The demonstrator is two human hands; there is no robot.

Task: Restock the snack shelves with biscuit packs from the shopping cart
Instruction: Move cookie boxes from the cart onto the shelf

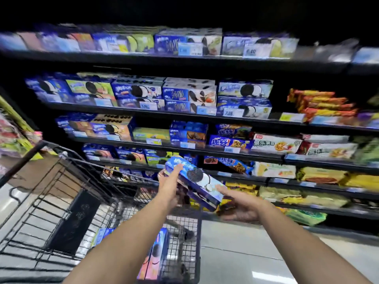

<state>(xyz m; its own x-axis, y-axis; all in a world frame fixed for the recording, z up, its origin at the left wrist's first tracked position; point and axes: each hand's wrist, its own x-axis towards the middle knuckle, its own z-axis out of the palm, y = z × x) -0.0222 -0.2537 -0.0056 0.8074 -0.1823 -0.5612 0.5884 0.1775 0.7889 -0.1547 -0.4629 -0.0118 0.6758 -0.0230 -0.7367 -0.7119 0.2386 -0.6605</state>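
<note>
Mid-restock, I hold a stack of blue sandwich-biscuit boxes (196,185) above the shopping cart (86,201), left hand (171,181) fingers clamped over its top, right hand (239,208) cupped beneath, next needing a gap on the shelves (205,152) beyond the cart.

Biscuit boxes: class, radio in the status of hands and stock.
Left hand and right hand both grip blue biscuit boxes, held above the cart. More packs in cart. Shelves unobstructed.

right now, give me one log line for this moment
phase: carrying to shelves | left hand: holding blue biscuit boxes | right hand: supporting boxes from below | shopping cart: pink biscuit packs left
</note>
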